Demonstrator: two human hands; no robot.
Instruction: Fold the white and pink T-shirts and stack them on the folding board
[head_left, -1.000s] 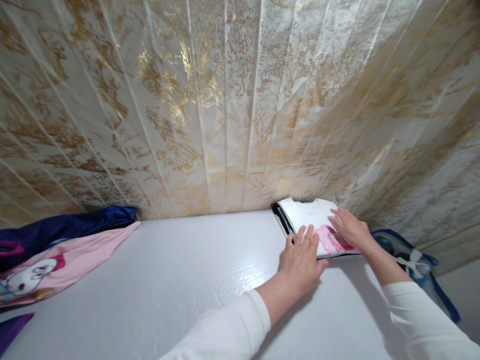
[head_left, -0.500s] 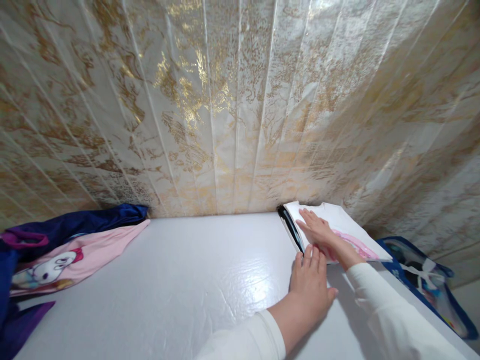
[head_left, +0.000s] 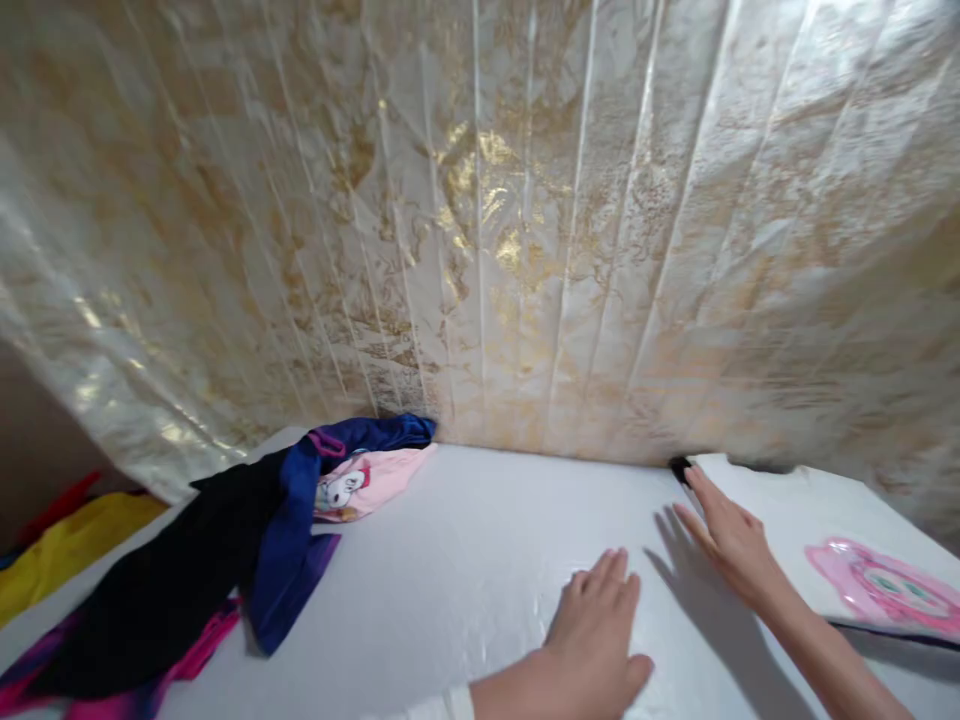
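the left hand (head_left: 592, 650) lay open and flat, palm down on the white table (head_left: 465, 560), holding nothing. the right hand (head_left: 731, 540) was open too, fingers straight, its edge against the left side of the folded white shirt (head_left: 810, 515) with a pink print, which sat at the table's right end against the gold-patterned wall (head_left: 480, 220). well apart at the left lay a heap of clothes (head_left: 285, 530), dark blue, black and pink.

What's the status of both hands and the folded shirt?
Left hand flat on table. Right hand open at folded white shirt edge. Clothes pile far left.
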